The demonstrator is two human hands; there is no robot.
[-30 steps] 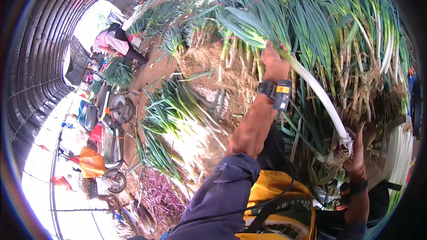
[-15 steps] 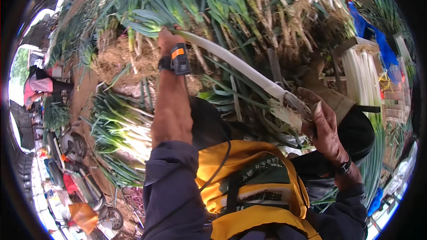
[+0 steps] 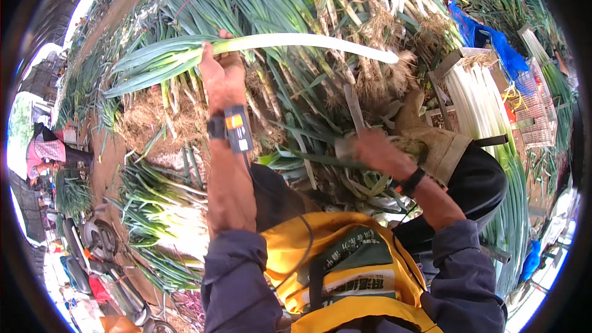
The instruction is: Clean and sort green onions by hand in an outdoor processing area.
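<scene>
My left hand (image 3: 223, 77) is closed around a long leek (image 3: 308, 41), where the green leaves meet the white stalk. Its leaves fan out to the left, and the smooth white stalk reaches right, with its tip in front of a clump of roots. My right hand (image 3: 381, 153), smeared by motion, is low over loose leaf strips in front of my body, apart from the leek. Its fingers are too blurred to show whether anything is in them. A narrow upright piece (image 3: 354, 108) stands just beyond that hand.
Unpeeled leeks with roots (image 3: 271, 12) lie piled across the far side. Trimmed white leeks (image 3: 475, 98) are stacked at the right, beside a crate (image 3: 535, 108) and blue sheeting (image 3: 484, 34). Another leek bundle (image 3: 166, 209) lies left. Motorbikes (image 3: 102, 259) and a person (image 3: 46, 154) are farther left.
My right hand has left the leek's root end and moved left and down, away from the stalk. The leek has swung up to nearly level, its white stalk now bare, while my left hand keeps hold.
</scene>
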